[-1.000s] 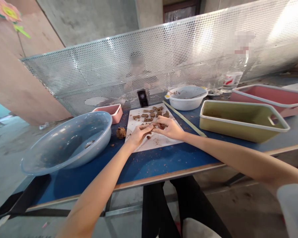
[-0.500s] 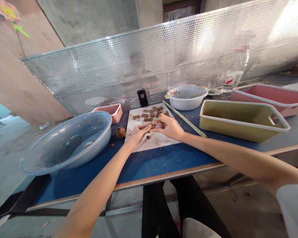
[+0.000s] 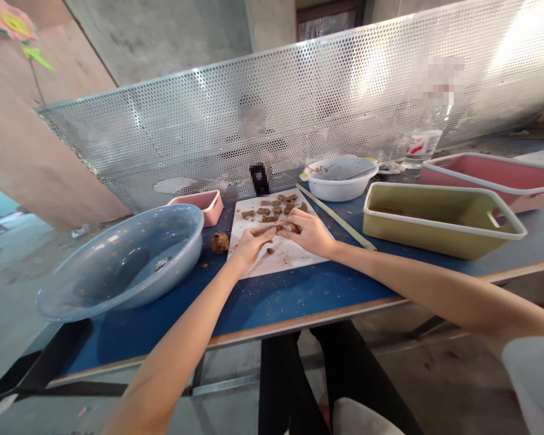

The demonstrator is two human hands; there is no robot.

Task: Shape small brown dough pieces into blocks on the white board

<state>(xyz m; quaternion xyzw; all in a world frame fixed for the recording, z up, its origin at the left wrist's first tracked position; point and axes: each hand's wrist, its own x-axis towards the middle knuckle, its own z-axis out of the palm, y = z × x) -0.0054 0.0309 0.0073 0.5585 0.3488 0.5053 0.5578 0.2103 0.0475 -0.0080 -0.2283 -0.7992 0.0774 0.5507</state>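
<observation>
Over a white board [image 3: 283, 261], my left hand [image 3: 250, 244] and my right hand [image 3: 312, 233] meet at the fingertips. Both are closed on a small brown lump of clay [image 3: 280, 228], mostly covered by the fingers. Just beyond them, several shaped brown clay pieces [image 3: 269, 219] lie on the board. A small crumb of clay [image 3: 270, 251] sits on the near side of my hands. Left of the board, a bigger rough clay ball [image 3: 220, 243] rests on the blue table [image 3: 272, 308].
A large blue basin [image 3: 118, 302] and a small pink box [image 3: 214, 208] stand at left. A pale green strip [image 3: 338, 217] lies right of the board, near a white basin [image 3: 342, 190], a green bin [image 3: 435, 235], a pink bin [image 3: 494, 175] and a bottle [image 3: 424, 145]. Behind runs a perforated metal panel [image 3: 185, 121].
My fingertips have drawn closer together, and less of the clay lump shows between them. Both hands stay over the same part of the board.
</observation>
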